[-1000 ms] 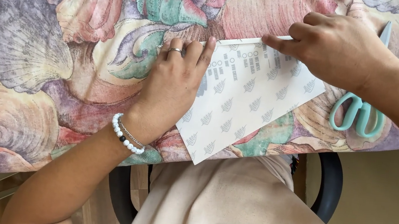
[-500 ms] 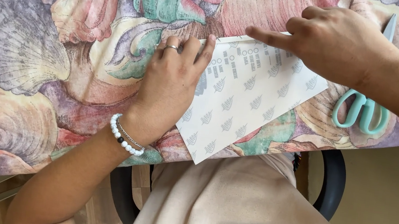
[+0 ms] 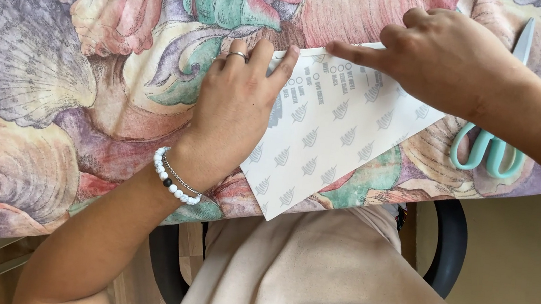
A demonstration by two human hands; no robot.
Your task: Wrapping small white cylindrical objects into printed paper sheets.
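We have our left hand point(image 3: 238, 111) laid flat, fingers together, pressing down the left part of a white sheet of paper point(image 3: 337, 136) printed with small grey leaf marks. It grips nothing; it only pins the sheet. Our right hand point(image 3: 447, 57) is loosely curled with the forefinger stretched out, its tip resting on the sheet's far edge, so it also holds nothing closed.

The sheet lies askew on the table point(image 3: 54, 80), which is covered in a shell-patterned cloth, and sits at the near edge toward the right. 1 corner of it pokes out past that edge, over our lap.

The overhang is the weak spot, we think: if the left palm lifts or slides, the paper could pivot on the soft cloth and slip off toward our knees. The cloth itself may ruck under pressure and throw any crease or alignment crooked. The teal-handled scissors point(image 3: 492, 140) lie just beside our right forearm, near the right corner, and a careless sweep of that arm could knock them over the edge.
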